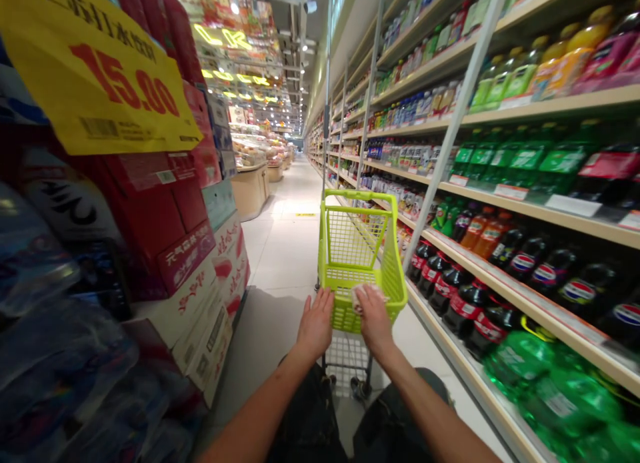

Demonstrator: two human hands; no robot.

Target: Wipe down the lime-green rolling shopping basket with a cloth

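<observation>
A lime-green plastic shopping cart (401,276) stands upright close in front of me, its basket above a dark wheeled frame. My left hand (317,322) lies against the basket's near left corner, fingers stretched out and holding nothing. On the near wall, my right hand (374,316) is closed over a crumpled whitish cloth (357,300), pressing it to the green plastic. Part of the cloth is hidden under the fingers. The cart's handle (357,195) is on its far side, out of reach of both hands.
Shelves (545,213) of bottled drinks run along the right, close to the cart. Stacked drink cartons (200,303) and wrapped bottles (60,376) crowd the left, under a yellow price sign (120,76). A pale tiled aisle (283,250) leads ahead past wooden display counters (250,190).
</observation>
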